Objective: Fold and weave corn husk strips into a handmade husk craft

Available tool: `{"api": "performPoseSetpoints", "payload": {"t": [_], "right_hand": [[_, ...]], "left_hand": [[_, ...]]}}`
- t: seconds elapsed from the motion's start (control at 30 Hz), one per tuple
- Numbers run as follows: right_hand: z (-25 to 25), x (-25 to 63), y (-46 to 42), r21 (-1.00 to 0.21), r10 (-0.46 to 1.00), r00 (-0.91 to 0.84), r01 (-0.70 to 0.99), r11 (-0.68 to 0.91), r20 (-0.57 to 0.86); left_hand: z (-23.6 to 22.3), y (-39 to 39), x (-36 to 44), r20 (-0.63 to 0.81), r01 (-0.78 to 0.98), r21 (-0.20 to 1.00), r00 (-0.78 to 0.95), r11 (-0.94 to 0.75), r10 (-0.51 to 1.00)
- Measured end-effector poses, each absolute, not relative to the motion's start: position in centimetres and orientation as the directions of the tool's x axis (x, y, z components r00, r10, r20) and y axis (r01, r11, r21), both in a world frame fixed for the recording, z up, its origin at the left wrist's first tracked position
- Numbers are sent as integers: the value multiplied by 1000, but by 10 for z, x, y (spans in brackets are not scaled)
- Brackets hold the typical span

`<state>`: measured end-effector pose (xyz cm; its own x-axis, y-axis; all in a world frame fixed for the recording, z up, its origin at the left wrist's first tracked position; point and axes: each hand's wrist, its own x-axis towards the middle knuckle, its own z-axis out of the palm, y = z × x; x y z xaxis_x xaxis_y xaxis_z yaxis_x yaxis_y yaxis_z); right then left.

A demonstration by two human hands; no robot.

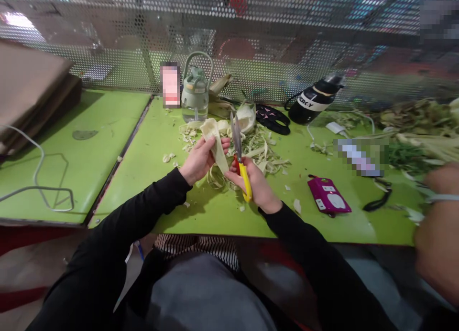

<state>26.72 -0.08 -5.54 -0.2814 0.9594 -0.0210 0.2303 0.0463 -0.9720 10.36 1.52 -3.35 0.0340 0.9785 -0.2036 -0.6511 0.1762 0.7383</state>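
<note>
Head view: husk strip [216,149] held above the tabletop [215,218].
Left hand [198,162] with its grip closed on the strip; right hand [258,185] gripping scissors [245,182], fingertips at the strip's lower end. Blades near the left fingertips could nick them if the strip slips; uneven pulling could tear it. Shreds [264,154] and a green bottle [195,96] crowd the far side.

The pale, leaf-like strip [218,153] slants in the air, broad end up, narrow end down. Just to its right, the scissors [237,140] (yellow-handled, with a touch of red) point upward, metal blades slightly parted. Shredded scraps [264,153] lie heaped beyond.
</note>
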Motion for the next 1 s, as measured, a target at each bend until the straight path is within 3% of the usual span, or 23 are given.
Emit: {"api": "performPoseSetpoints", "payload": {"t": [0.17,0.3,0.43,0.53,0.7,1.0], "right_hand": [[-62,272,1,-966,940,-342,240,97,9],[-67,277,-6,-940,890,-454,289,184,35],[-61,282,-12,-896,891,-454,388,214,16],[-40,297,-11,-773,935,-348,575,269,67],[-6,329,2,-482,971,-180,844,234,157],[-4,335,11,-400,942,-307,853,334,132]], "left_hand": [[-28,20,94,-269,-655,688,168,311,948],[-22,14,95,-314,-573,727,214,380,925],[-21,9,97,-203,-508,811,219,289,954],[-21,9,93,-120,-455,872,162,182,979],[-17,10,89,-108,-381,906,217,186,970],[-24,9,92,-90,-204,964,362,173,928]]}}
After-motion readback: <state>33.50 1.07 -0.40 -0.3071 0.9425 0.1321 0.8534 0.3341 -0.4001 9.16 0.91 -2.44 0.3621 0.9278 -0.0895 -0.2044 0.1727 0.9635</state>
